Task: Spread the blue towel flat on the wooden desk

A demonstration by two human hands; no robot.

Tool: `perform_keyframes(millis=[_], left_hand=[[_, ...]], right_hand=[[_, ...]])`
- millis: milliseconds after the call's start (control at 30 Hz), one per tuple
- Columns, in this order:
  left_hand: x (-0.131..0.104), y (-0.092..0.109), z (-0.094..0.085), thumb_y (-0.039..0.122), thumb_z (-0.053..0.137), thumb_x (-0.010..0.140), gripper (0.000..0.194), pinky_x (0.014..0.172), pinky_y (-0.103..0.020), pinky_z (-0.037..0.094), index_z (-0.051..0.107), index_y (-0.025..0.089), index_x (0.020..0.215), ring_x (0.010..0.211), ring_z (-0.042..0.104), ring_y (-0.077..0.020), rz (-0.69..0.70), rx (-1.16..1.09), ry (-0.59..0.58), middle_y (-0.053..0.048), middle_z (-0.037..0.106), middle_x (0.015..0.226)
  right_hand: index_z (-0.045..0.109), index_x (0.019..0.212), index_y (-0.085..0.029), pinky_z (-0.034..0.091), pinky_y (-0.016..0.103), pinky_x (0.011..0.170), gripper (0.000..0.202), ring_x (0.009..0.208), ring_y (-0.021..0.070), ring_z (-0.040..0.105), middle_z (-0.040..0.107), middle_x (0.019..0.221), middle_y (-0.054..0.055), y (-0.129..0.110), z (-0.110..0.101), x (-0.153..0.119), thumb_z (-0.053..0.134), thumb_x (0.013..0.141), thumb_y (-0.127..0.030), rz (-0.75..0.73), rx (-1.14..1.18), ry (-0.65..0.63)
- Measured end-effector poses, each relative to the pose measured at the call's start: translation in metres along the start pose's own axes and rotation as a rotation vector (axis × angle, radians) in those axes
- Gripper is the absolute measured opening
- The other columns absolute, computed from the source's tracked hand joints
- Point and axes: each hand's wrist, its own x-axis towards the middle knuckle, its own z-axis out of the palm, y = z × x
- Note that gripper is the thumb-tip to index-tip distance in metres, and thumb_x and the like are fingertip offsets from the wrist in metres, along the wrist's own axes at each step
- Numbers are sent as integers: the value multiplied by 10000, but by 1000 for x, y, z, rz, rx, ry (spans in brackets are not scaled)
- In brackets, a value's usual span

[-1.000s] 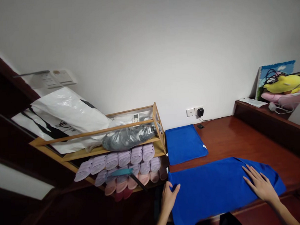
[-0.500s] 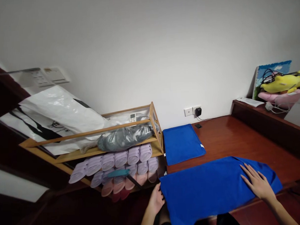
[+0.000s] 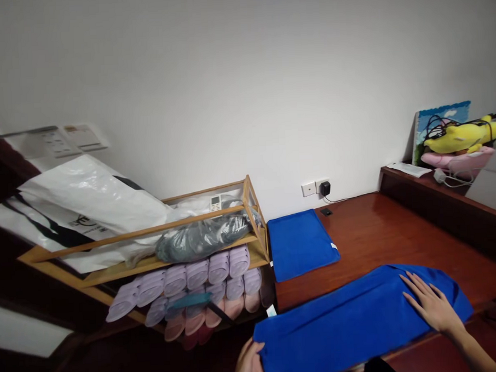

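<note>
Left hand (image 3: 248,366) at the bottom edge of view, fingers curled onto the left end of the blue towel (image 3: 352,318), grasping its edge where it overhangs the desk. Right hand (image 3: 433,304) laid flat, palm down and fingers spread, pressing the towel's right end; nothing clenched. Towel stretched lengthwise between the two hands across the near edge of the red-brown wooden desk (image 3: 381,235), left end lower than right. Beyond it, apart, a folded blue towel (image 3: 300,243) near the desk's far left corner. Behind that, a wall socket with a black plug (image 3: 324,188). Left of the desk, a wooden rack (image 3: 249,208) with rows of lilac and pink slippers (image 3: 211,275). At far right, a yellow plush toy (image 3: 461,135) on a raised ledge.
</note>
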Motion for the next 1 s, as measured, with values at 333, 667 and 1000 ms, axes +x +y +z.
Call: perform_keyframes(millis=[333, 667, 1000], left_hand=[[35, 10, 13, 145, 656, 761, 172, 888, -341, 515, 663, 166, 932, 969, 655, -249, -5, -77, 131, -77, 735, 913], [59, 11, 25, 110, 585, 814, 155, 906, -304, 502, 661, 162, 938, 956, 662, -201, 6, -59, 90, -57, 736, 914], [65, 16, 32, 289, 773, 662, 274, 724, -320, 554, 685, 138, 872, 783, 699, -258, -17, 130, -54, -94, 738, 825]], right_hand=[[249, 1418, -311, 207, 448, 1095, 678, 1380, 200, 216, 264, 1503, 22, -2, 0, 0, 302, 826, -637, 36, 41, -31], [604, 1145, -286, 369, 465, 986, 508, 1260, 264, 424, 474, 1381, 48, 12, -38, 46, 299, 836, -549, 219, 86, -166], [580, 1150, -170, 325, 512, 951, 445, 1214, 279, 424, 521, 1313, 130, 15, -52, 47, 267, 846, -256, 205, -146, -13]])
